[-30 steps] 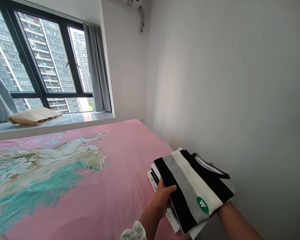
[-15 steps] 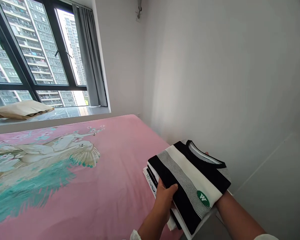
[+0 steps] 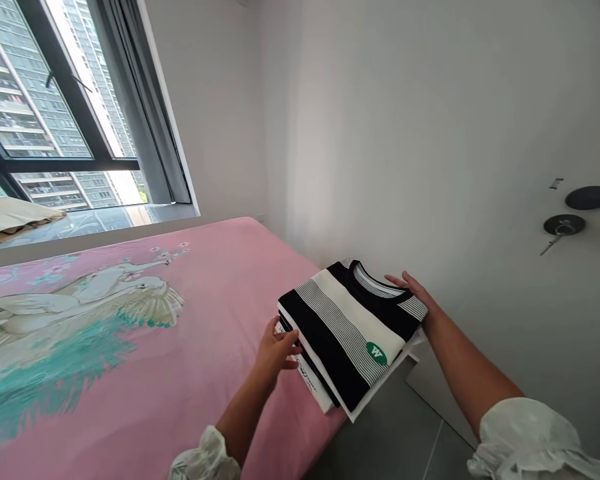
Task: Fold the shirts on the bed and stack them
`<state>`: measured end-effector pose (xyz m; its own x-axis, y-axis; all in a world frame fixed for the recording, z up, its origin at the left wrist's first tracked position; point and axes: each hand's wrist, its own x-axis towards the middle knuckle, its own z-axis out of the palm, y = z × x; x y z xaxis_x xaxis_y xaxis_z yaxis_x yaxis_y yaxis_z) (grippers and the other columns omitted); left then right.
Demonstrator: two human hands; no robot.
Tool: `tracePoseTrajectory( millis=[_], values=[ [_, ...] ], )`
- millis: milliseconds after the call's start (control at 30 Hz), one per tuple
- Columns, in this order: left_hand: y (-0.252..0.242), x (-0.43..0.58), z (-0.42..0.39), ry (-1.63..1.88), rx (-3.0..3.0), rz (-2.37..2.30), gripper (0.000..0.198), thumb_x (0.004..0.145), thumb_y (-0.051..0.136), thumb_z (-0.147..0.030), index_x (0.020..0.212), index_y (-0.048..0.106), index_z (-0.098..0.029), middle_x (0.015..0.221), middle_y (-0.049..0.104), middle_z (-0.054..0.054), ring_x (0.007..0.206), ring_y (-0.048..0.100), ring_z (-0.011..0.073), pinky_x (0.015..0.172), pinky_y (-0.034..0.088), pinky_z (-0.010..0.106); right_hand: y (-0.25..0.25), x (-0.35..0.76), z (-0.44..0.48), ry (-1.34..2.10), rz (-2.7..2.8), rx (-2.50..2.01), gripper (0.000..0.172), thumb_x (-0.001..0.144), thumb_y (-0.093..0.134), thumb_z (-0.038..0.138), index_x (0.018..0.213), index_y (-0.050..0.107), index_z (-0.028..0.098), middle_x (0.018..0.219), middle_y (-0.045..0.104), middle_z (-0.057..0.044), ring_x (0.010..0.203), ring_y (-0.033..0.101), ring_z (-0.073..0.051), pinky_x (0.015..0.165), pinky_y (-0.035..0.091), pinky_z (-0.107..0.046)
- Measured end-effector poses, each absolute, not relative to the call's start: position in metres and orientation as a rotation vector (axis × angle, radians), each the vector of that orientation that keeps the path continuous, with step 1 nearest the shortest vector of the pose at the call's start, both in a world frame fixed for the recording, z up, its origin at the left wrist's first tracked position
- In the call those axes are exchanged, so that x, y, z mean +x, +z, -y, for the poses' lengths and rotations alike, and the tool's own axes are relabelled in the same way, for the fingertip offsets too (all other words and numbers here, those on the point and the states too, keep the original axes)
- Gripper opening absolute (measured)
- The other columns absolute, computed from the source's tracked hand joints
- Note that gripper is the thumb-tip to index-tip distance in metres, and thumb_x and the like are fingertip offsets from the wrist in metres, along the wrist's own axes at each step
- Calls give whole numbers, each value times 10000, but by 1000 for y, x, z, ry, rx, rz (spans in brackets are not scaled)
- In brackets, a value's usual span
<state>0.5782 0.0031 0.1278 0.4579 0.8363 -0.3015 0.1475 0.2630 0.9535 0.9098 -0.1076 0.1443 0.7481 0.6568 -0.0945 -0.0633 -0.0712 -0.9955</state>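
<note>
A stack of folded shirts sits on the bed's near right corner, its right side reaching past the mattress edge. On top is a black, cream and striped shirt (image 3: 340, 320) with a round black collar and a green oval patch. White and black folded garments (image 3: 313, 380) show beneath it, one with dark lettering. My left hand (image 3: 276, 350) is at the stack's left edge, fingers apart, some against the layers. Beside the collar at the far right side, my right hand (image 3: 417, 293) has its fingers stretched out along the shirt's edge. Its palm is partly hidden.
The bed (image 3: 230, 287) has a pink sheet with a crane print. A beige cushion-like item (image 3: 15, 217) lies on the windowsill by a grey curtain (image 3: 145, 100). At right is a white door with a black handle (image 3: 587, 197) and a key in its lock (image 3: 563, 225). Grey floor tiles lie below.
The view has swung right, bringing in the door handle. My left thumb has come off the top shirt, and my right hand has moved from under the stack to its collar side.
</note>
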Motion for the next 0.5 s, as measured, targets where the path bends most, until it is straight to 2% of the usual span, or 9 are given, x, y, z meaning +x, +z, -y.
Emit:
tracePoseTrajectory(
  millis=[100,200,300,333,367,433,500],
  values=[
    [122,570,-17,790,1511,-1101,557,798,532,-369,1302,405,-168,1137,586,137,987,598,226,772,525,376,148,934,136,522,336,-1594,409,828,478,480,1082,573,175,1139,627,-146,1020,595,-236,853,455,-403],
    [122,581,-18,906,1992,-987,403,871,404,-370,1225,518,-215,1325,502,91,1255,424,225,1033,357,429,163,916,156,237,560,-1699,398,808,511,492,1090,582,221,1198,598,-99,1112,536,-229,944,403,-406],
    [130,606,-12,740,2460,-790,467,912,289,-418,1315,454,-251,1472,344,47,1397,164,214,1134,123,469,172,865,150,115,1053,-1858,477,833,428,570,1146,579,243,1257,556,-79,1175,481,-239,1013,339,-421],
    [133,615,-11,659,2564,-772,502,907,283,-465,1346,418,-262,1501,285,44,1409,96,227,1135,57,491,170,848,143,52,1201,-1915,530,842,388,590,1206,545,240,1324,499,-83,1237,420,-248,1042,301,-433],
    [134,622,-11,575,2642,-773,552,887,294,-528,1369,384,-274,1520,230,48,1412,44,247,1125,7,516,165,834,134,-26,1327,-1993,594,841,362,614,1278,490,233,1408,402,-87,1318,304,-266,1079,226,-463],
    [132,632,-15,394,2720,-804,701,808,331,-668,1400,323,-292,1538,148,73,1408,-8,294,1098,-34,567,146,815,116,-83,1418,-2216,714,825,333,667,1387,357,227,1498,229,-101,1383,119,-304,1088,94,-548],
    [125,635,-24,218,2725,-828,835,723,343,-765,1420,260,-312,1542,101,97,1404,-2,323,1072,-25,613,125,810,101,-26,1435,-2420,796,808,295,713,1435,254,225,1518,145,-125,1391,35,-327,1065,27,-598]
  ],
)
